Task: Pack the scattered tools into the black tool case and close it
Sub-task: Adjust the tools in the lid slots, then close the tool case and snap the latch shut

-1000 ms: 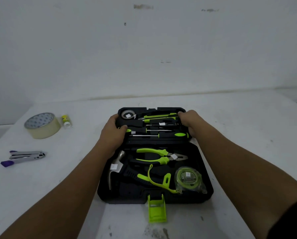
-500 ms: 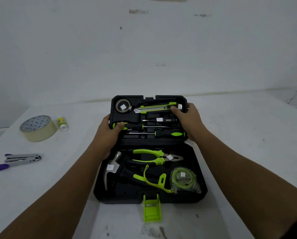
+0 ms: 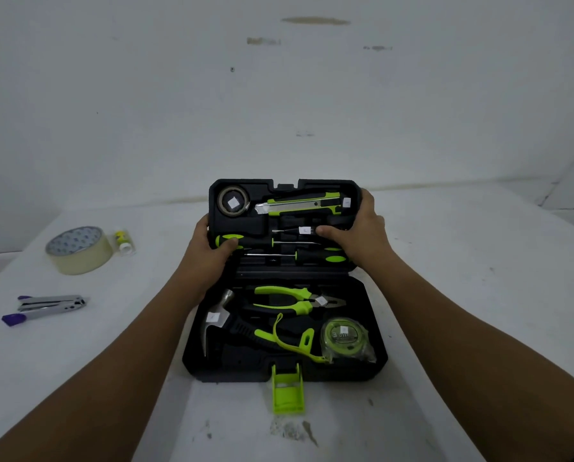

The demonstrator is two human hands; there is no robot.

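Note:
The black tool case stands open on the white table, its lid [image 3: 242, 220] raised toward upright. My left hand [image 3: 209, 258] grips the lid's left edge, thumb over a screwdriver handle. My right hand [image 3: 362, 235] grips the lid's right edge, thumb near the small screwdriver. The lid holds a tape roll [image 3: 233, 202], a utility knife [image 3: 302, 205] and screwdrivers [image 3: 279, 243]. In the case's base [image 3: 375, 358] lie a hammer [image 3: 217, 320], pliers [image 3: 295, 300] and a green tape measure [image 3: 344, 338]. A green latch [image 3: 288, 390] hangs open at the front.
On the table to the left lie a roll of clear packing tape [image 3: 78, 250], a small bottle [image 3: 124, 241] and a stapler with purple ends [image 3: 45, 308]. A white wall rises behind the table.
Both hands have swung the lid up from lying nearly flat to a steeper, near-upright angle, so its tools now face me.

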